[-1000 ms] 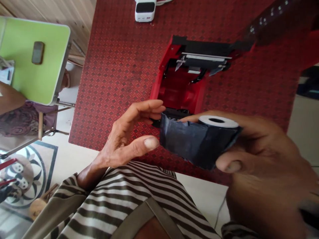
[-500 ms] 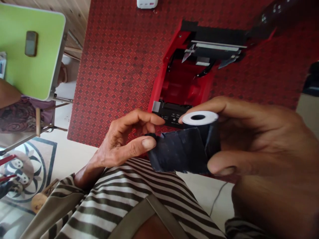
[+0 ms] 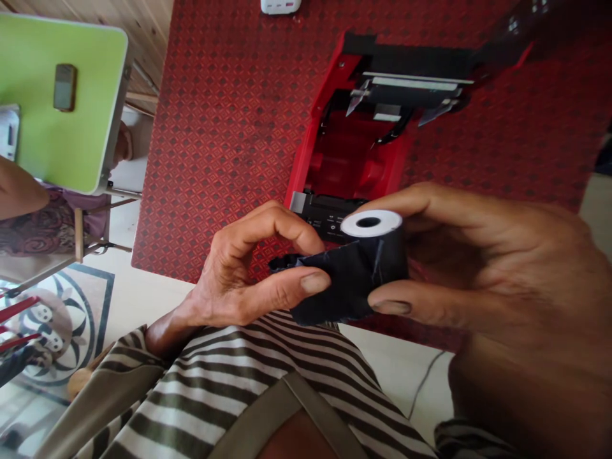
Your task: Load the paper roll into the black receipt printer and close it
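In front of my torso is a small paper roll (image 3: pixel 367 223) with a white end face, a dark core hole and a black wrapper (image 3: pixel 344 280) around its side. My right hand (image 3: pixel 459 255) grips the roll from the right, thumb below and forefinger above. To the left, my left hand (image 3: pixel 268 268) pinches the loose, crinkled flap of the wrapper between thumb and fingers. Just beyond my hands sits a red and black printer (image 3: pixel 306 153) with its lid raised; its red inner bay shows, and the roll and fingers partly cover its button panel (image 3: pixel 329 223).
The printer rests on a table (image 3: pixel 215 127) with a red patterned cover. A white device (image 3: pixel 280 5) lies at its far edge. On the left stands a green folding table (image 3: pixel 29 57) with a phone (image 3: pixel 65 87), and another person's arm (image 3: pixel 19 191) beside it. A cable (image 3: pixel 425 382) runs across the floor.
My left thumb has slid right along the black wrapper, and its flap looks more bunched. The roll and my right hand have shifted slightly left. The printer stays put.
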### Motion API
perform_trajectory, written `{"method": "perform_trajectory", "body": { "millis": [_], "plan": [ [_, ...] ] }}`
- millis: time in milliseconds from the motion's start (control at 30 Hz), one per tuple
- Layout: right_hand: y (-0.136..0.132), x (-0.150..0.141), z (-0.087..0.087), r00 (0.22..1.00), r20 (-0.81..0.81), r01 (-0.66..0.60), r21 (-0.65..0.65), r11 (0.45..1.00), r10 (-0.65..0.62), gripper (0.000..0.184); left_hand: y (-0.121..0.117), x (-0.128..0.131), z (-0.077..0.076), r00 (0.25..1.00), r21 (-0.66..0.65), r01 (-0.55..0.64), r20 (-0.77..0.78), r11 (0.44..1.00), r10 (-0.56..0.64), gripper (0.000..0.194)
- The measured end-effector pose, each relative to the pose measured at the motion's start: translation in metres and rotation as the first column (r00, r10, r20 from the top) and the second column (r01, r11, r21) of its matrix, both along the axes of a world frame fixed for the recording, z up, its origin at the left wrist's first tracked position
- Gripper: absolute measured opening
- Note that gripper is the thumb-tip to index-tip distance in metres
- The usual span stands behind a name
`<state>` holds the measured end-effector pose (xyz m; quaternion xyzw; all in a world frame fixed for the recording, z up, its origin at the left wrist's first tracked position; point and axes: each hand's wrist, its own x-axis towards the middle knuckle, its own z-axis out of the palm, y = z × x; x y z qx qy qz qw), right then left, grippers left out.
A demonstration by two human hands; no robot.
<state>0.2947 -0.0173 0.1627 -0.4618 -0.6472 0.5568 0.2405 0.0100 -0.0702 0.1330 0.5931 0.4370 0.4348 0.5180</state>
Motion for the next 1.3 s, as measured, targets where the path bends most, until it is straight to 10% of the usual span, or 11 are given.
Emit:
{"method": "perform_trajectory", "body": {
  "millis": [333,467,600,833,1100,1300],
  "plan": [
    [0.009,0.016,-0.01,0.988,-0.152,-0.012,-0.12,0.993,-0.006,0.04,-0.008,-0.015,-0.008,0.995,-0.062,0.071,0.073,0.996,-0.066,0.036],
    [0.02,0.022,-0.012,0.994,0.095,-0.062,0.181,0.981,0.045,0.035,-0.011,-0.015,-0.003,0.998,-0.173,0.045,-0.028,0.984,-0.051,0.022],
    [0.03,0.013,-0.015,0.882,0.467,-0.218,0.508,0.833,-0.054,0.018,-0.01,-0.006,-0.003,0.993,-0.336,0.063,-0.073,0.94,-0.092,0.021],
    [0.04,-0.027,-0.015,0.618,0.778,-0.363,0.407,0.838,-0.11,0.017,-0.007,0.007,-0.01,0.993,-0.336,0.007,-0.107,0.942,-0.045,0.029],
    [0.043,-0.044,-0.014,0.515,0.844,-0.377,0.379,0.845,-0.148,0.019,-0.002,0.019,-0.007,0.985,-0.097,-0.052,-0.168,0.994,0.035,0.016],
    [0.056,-0.039,-0.024,0.581,0.804,-0.361,0.394,0.845,-0.127,0.02,0.004,0.016,-0.007,0.905,0.226,-0.155,-0.358,0.962,0.23,0.018]
  ]
}}
